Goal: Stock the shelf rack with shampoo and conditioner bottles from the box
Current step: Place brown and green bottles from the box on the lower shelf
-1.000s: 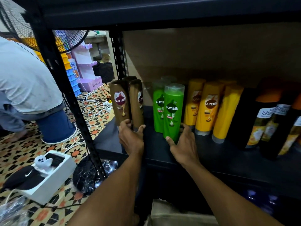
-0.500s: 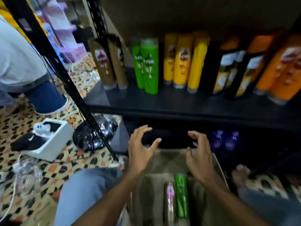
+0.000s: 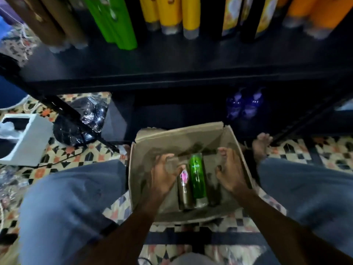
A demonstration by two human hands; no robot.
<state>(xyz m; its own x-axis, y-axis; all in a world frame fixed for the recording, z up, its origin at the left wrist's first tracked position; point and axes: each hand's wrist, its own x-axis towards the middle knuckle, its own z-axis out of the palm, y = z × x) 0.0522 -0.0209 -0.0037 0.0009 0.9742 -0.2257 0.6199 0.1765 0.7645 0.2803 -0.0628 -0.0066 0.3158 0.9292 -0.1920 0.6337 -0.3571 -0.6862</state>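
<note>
An open cardboard box (image 3: 136, 169) sits on the floor between my knees. Three bottles lie in it side by side: a brown bottle (image 3: 184, 196) with a pink label, a green bottle (image 3: 197, 176) and a dark bottle (image 3: 213, 190). My left hand (image 3: 162, 178) is inside the box, fingers wrapped around the brown bottle's clear cap end. My right hand (image 3: 231, 173) is curled over the upper end of the dark bottle; its grip is hidden. Above, the black shelf (image 3: 172, 73) holds standing brown (image 3: 44, 25), green (image 3: 114, 22), yellow (image 3: 168, 14), black (image 3: 229, 16) and orange (image 3: 315, 16) bottles.
Two purple bottles (image 3: 244, 106) stand on the lower shelf behind the box. A white box (image 3: 28, 138) and a plastic-wrapped black fan base (image 3: 84, 121) lie on the patterned floor at the left, by the rack's post. A bare foot (image 3: 261, 144) rests right of the box.
My view has dropped from the shelf to the box. Both hands left the shelf bottles and went down into the box, and the left hand closed around the brown bottle's cap.
</note>
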